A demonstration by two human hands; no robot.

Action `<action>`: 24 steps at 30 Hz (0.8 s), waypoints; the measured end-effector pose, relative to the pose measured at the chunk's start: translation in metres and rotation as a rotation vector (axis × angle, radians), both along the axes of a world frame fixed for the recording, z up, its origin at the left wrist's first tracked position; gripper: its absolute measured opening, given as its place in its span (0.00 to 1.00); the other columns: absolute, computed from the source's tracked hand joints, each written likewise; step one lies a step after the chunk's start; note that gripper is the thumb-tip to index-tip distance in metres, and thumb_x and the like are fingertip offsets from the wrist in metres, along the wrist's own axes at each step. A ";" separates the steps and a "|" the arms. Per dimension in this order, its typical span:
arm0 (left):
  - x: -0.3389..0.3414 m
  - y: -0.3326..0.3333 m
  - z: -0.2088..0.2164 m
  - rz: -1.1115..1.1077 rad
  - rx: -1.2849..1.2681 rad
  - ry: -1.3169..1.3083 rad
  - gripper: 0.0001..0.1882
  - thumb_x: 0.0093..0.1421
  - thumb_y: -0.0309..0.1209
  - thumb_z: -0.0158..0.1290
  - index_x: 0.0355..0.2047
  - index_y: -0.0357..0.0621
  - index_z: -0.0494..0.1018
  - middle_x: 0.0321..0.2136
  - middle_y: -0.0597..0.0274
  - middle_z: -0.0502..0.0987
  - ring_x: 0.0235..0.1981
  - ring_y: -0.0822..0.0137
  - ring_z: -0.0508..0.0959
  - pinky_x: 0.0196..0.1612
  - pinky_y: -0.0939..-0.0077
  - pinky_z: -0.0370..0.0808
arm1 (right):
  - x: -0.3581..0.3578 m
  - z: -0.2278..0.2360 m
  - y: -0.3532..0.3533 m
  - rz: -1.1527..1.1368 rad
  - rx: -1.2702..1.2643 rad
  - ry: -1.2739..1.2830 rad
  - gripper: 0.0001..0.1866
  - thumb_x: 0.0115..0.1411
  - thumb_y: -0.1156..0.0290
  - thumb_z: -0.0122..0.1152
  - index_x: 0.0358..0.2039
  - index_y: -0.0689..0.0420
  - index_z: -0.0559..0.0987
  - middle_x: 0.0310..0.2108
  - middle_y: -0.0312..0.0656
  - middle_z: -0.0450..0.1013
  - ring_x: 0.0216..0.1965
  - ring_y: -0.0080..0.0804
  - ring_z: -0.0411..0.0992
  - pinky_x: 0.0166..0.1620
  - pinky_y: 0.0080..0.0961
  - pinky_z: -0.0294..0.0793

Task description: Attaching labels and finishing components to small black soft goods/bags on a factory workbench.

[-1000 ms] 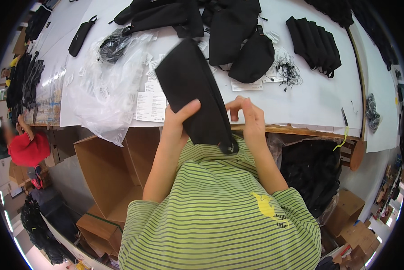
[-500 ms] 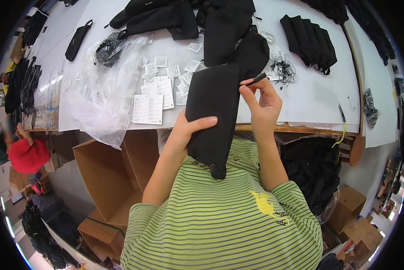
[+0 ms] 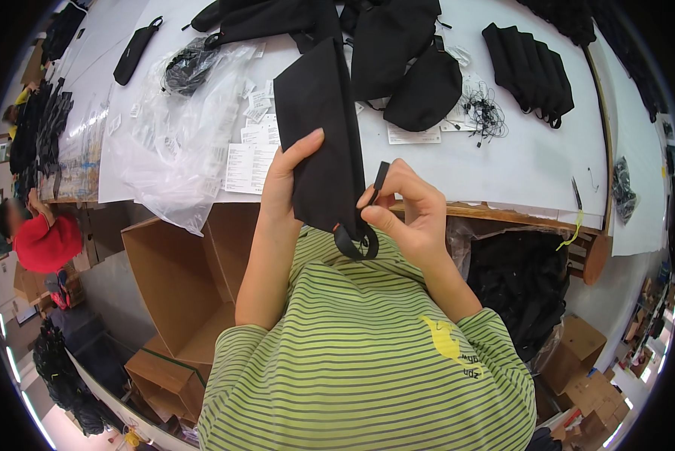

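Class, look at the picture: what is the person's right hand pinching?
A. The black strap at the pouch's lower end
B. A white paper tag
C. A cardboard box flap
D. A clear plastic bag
A: the right hand pinches the black strap of the black pouch that the left hand grips.

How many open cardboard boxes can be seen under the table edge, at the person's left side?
2 can be made out. One large open box stands just below the table edge. A smaller box sits lower, beside it. Others may be hidden by the striped shirt.
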State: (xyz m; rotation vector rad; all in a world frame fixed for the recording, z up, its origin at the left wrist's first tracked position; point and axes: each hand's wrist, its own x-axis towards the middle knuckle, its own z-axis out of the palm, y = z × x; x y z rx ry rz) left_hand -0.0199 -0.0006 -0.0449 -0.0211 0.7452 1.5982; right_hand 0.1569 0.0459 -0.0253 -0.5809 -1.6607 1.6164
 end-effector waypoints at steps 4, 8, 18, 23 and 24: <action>-0.007 0.001 -0.001 0.001 -0.015 -0.069 0.13 0.57 0.27 0.54 0.42 0.36 0.73 0.32 0.56 0.79 0.29 0.66 0.81 0.34 0.75 0.80 | 0.002 0.001 0.001 0.068 0.108 -0.070 0.07 0.51 0.76 0.66 0.25 0.62 0.74 0.26 0.37 0.70 0.29 0.21 0.61 0.34 0.18 0.62; -0.007 0.000 -0.006 0.050 -0.041 0.074 0.14 0.57 0.29 0.55 0.43 0.36 0.72 0.34 0.56 0.79 0.31 0.66 0.81 0.34 0.75 0.80 | -0.004 -0.006 -0.005 -0.006 -0.006 -0.007 0.07 0.49 0.76 0.66 0.29 0.59 0.77 0.23 0.33 0.68 0.26 0.23 0.61 0.32 0.19 0.61; 0.026 -0.005 0.010 0.280 0.006 0.077 0.20 0.66 0.37 0.43 0.54 0.40 0.64 0.51 0.56 0.72 0.51 0.61 0.72 0.53 0.62 0.70 | -0.004 0.000 -0.012 -0.283 0.421 -0.309 0.23 0.47 0.70 0.71 0.46 0.55 0.76 0.46 0.41 0.69 0.29 0.27 0.69 0.34 0.20 0.70; 0.030 -0.016 0.009 0.172 0.083 0.209 0.23 0.65 0.34 0.45 0.59 0.41 0.57 0.54 0.57 0.66 0.54 0.63 0.68 0.56 0.65 0.65 | 0.001 -0.008 0.007 -0.339 0.421 -0.291 0.18 0.47 0.73 0.70 0.41 0.56 0.80 0.48 0.42 0.72 0.44 0.35 0.71 0.44 0.25 0.72; 0.024 -0.017 0.007 0.194 0.099 0.351 0.26 0.64 0.31 0.48 0.60 0.41 0.55 0.54 0.57 0.64 0.54 0.64 0.67 0.57 0.66 0.65 | 0.004 -0.008 0.010 -0.343 0.422 -0.292 0.18 0.47 0.73 0.70 0.41 0.56 0.80 0.48 0.42 0.72 0.44 0.35 0.71 0.44 0.25 0.72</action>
